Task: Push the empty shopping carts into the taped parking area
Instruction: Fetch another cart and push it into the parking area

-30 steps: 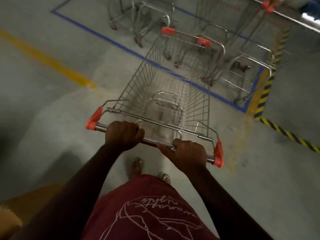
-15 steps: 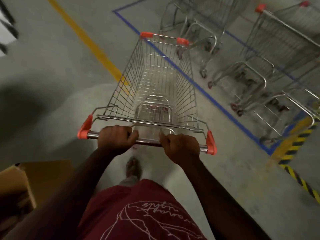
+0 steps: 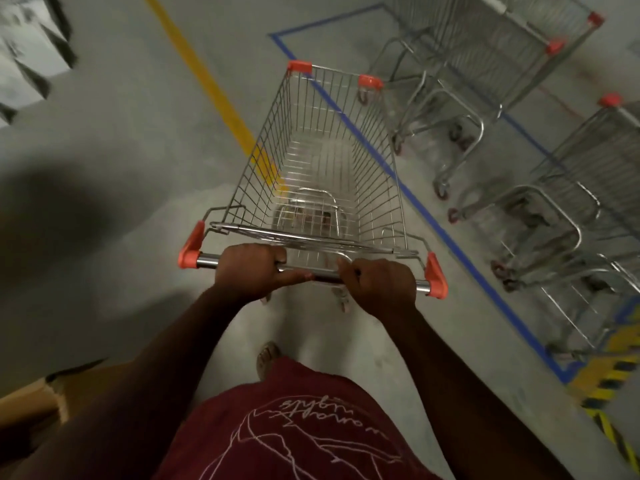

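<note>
Item: wire shopping cart (image 3: 329, 161), empty. We hold its chrome handle bar (image 3: 311, 271), left hand (image 3: 247, 271) and right hand (image 3: 379, 289) both clenched around it. The cart's front straddles the blue tape line (image 3: 450, 242); parked carts (image 3: 519, 140) stand beyond that line.

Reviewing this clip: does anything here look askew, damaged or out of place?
Nothing looks damaged or spilled. The pushed cart is empty and upright, both hands, left and right, gripping its handle. It stands skewed to the blue tape line, front right corner over it, the rest outside the area where the parked carts stand.
</note>
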{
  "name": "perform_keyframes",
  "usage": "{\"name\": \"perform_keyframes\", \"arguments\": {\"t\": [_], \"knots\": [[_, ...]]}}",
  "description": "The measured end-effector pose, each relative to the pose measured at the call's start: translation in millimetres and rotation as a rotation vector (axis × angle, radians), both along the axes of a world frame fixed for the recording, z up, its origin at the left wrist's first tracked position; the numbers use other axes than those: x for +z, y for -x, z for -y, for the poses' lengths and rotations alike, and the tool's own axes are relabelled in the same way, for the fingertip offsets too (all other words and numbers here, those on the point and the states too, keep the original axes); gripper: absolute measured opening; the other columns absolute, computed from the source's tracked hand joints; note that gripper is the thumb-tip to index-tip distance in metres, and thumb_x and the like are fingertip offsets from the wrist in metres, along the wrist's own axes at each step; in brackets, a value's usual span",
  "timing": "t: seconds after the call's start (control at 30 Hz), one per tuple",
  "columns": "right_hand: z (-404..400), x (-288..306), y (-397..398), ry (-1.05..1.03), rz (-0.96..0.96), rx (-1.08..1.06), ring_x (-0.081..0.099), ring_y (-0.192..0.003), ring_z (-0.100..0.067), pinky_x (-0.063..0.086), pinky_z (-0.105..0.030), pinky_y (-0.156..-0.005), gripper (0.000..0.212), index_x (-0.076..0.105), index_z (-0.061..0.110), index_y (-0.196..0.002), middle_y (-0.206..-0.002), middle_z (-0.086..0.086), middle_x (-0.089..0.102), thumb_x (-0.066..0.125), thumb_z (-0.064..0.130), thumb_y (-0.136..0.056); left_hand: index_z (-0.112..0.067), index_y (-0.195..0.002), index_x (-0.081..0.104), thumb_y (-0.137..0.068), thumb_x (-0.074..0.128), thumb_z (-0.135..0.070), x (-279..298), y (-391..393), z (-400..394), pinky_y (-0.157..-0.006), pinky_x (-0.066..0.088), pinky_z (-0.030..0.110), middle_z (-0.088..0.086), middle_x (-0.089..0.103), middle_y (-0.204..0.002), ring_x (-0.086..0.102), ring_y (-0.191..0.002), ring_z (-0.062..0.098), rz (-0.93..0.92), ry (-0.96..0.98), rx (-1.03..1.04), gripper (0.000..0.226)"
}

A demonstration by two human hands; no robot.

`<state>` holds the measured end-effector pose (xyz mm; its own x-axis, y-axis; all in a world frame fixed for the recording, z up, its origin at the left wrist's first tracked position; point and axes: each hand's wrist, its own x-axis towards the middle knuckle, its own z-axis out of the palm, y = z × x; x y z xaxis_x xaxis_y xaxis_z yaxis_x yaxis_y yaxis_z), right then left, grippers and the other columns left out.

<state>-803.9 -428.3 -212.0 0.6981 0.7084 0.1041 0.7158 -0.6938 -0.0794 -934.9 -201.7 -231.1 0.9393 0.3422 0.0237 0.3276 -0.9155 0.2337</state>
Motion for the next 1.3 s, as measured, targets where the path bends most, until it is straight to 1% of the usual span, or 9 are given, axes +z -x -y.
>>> {"name": "perform_keyframes", "arguments": {"t": [0.1, 0.23, 0.4, 0.57, 0.67, 0.77, 0.9, 1.13, 1.3], "knots": [[-42, 1, -27, -0.019, 0.111, 0.028, 0.062, -0.048, -0.024, 0.044, -0.031, -0.049, 0.062, 0.069, 0.021, -0.066, -0.052, -0.001, 0.060, 0.043, 0.060, -0.105, -0.028, -0.068, 0.059, -0.069, 0.021, -0.106, 0, -28, -42, -0.053, 0.048, 0.023, -0.011, 0.053, -0.049, 0.052, -0.048, 0.004, 0.000, -0.057, 0.013, 0.087], [-101, 3, -71, 0.045, 0.036, 0.011, 0.068, -0.061, -0.024, 0.043, -0.032, -0.058, 0.073, 0.070, 0.023, -0.073, -0.062, -0.001, 0.067, 0.021, 0.069, -0.102, -0.027, -0.068, 0.058, -0.067, 0.019, -0.107, 2, -66, -93, -0.053, 0.040, 0.023, -0.010, 0.055, -0.052, 0.056, -0.051, 0.009, -0.014, -0.088, 0.027, 0.088], [-173, -1, -132, 0.006, 0.023, 0.017, 0.070, -0.066, -0.027, 0.052, -0.035, -0.063, 0.073, 0.074, 0.025, -0.083, -0.068, -0.002, 0.070, 0.018, 0.068, -0.102, -0.030, -0.061, 0.047, -0.064, 0.018, -0.109, 4, -123, -166, -0.058, 0.044, 0.025, -0.011, 0.054, -0.053, 0.056, -0.054, 0.009, -0.021, -0.024, 0.032, 0.084], [-252, -8, -203, -0.131, 0.017, 0.063, 0.058, -0.047, -0.023, 0.038, -0.027, -0.051, 0.067, 0.069, 0.019, -0.070, -0.052, 0.000, 0.056, 0.031, 0.061, -0.106, -0.031, -0.060, 0.047, -0.063, 0.024, -0.109, 3, -190, -246, -0.058, 0.042, 0.025, -0.012, 0.053, -0.054, 0.053, -0.054, 0.006, -0.003, -0.026, 0.062, 0.081], [-300, -9, -249, -0.167, 0.004, 0.074, 0.056, -0.047, -0.024, 0.042, -0.029, -0.050, 0.068, 0.069, 0.016, -0.069, -0.052, -0.002, 0.056, 0.033, 0.060, -0.106, -0.033, -0.060, 0.045, -0.063, 0.024, -0.109, 3, -232, -293, -0.058, 0.041, 0.025, -0.014, 0.052, -0.055, 0.054, -0.055, 0.008, 0.023, -0.047, 0.082, 0.079], [-347, -7, -291, -0.122, 0.021, 0.075, 0.051, -0.048, -0.023, 0.034, -0.029, -0.051, 0.065, 0.073, 0.017, -0.073, -0.052, -0.001, 0.055, 0.035, 0.057, -0.107, -0.030, -0.062, 0.050, -0.061, 0.021, -0.110, 8, -274, -334, -0.058, 0.040, 0.024, -0.014, 0.051, -0.055, 0.055, -0.055, 0.010, -0.003, -0.037, 0.128, 0.085], [-410, -4, -348, -0.120, -0.003, 0.090, 0.063, -0.055, -0.029, 0.045, -0.033, -0.055, 0.063, 0.075, 0.017, -0.076, -0.058, -0.006, 0.063, 0.036, 0.055, -0.107, -0.028, -0.056, 0.046, -0.062, 0.026, -0.109, 8, -326, -390, -0.055, 0.033, 0.024, -0.015, 0.043, -0.047, 0.049, -0.048, 0.011, 0.043, -0.081, 0.178, 0.083], [-544, -5, -444, -0.083, 0.003, 0.061, 0.066, -0.064, -0.033, 0.044, -0.033, -0.059, 0.065, 0.075, 0.018, -0.082, -0.068, -0.008, 0.068, 0.030, 0.058, -0.105, -0.020, -0.056, 0.051, -0.061, 0.030, -0.109, 1, -430, -525, -0.053, 0.029, 0.022, -0.011, 0.039, -0.044, 0.045, -0.045, 0.016, 0.138, -0.142, 0.195, 0.091], [-651, -8, -494, -0.111, 0.041, -0.013, 0.069, -0.063, -0.033, 0.050, -0.036, -0.057, 0.063, 0.072, 0.019, -0.079, -0.067, -0.008, 0.069, 0.031, 0.059, -0.104, -0.025, -0.050, 0.030, -0.064, 0.046, -0.103, -5, -497, -642, -0.053, 0.026, 0.023, -0.008, 0.036, -0.046, 0.056, -0.048, 0.022, 0.227, -0.151, 0.131, 0.080]]}}
